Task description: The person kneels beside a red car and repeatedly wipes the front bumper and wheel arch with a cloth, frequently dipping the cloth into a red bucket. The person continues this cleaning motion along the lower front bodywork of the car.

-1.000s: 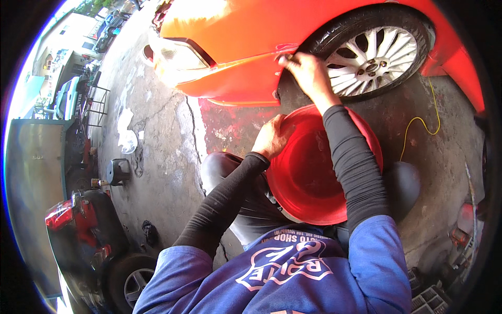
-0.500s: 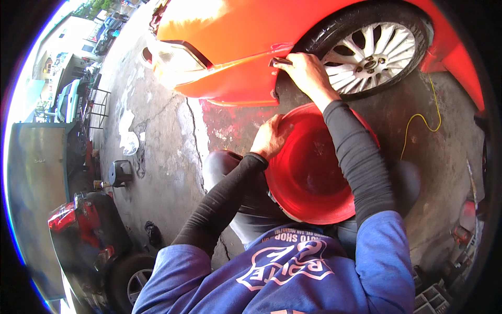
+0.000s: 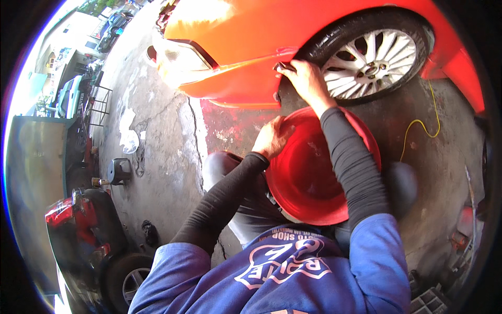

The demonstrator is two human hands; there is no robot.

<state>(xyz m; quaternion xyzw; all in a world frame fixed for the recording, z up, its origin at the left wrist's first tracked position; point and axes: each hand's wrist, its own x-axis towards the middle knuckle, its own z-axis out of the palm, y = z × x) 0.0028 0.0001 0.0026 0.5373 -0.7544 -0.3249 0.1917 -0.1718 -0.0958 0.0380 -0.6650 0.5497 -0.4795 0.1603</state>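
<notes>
Looking down from head height, the view shows a crouching person at the front corner of an orange car. At far left, a red vehicle (image 3: pixel 78 230) stands well apart from the work, with a small dark stand (image 3: pixel 119 170) on the cracked concrete floor (image 3: pixel 162 157) between it and the person. Nearer the centre, the left hand (image 3: pixel 272 137) is closed on the near-left rim of a round red plastic basin (image 3: pixel 308 178), thumb over the edge, fingers behind it and not visible; the basin lies tilted between the knees, its open side facing up toward the camera. Its rim reaches up almost to the car's lower edge. Right of centre, the right forearm crosses above the basin, and the right hand (image 3: pixel 307 81) rests on the orange car's bumper (image 3: pixel 246 78) at the front lip of the wheel arch, fingers bent over a small dark object that cannot be made out; whether the fingers clamp it or only press on it cannot be told. The two hands are apart, the right one above and beyond the left. The wheel-arch lip lies directly ahead of the right hand, running up and to the right along the tyre, so the right hand is clearly the nearer. Farther right are the alloy wheel (image 3: pixel 368 63) and a yellow cable (image 3: pixel 418 125) trailing across the floor.
</notes>
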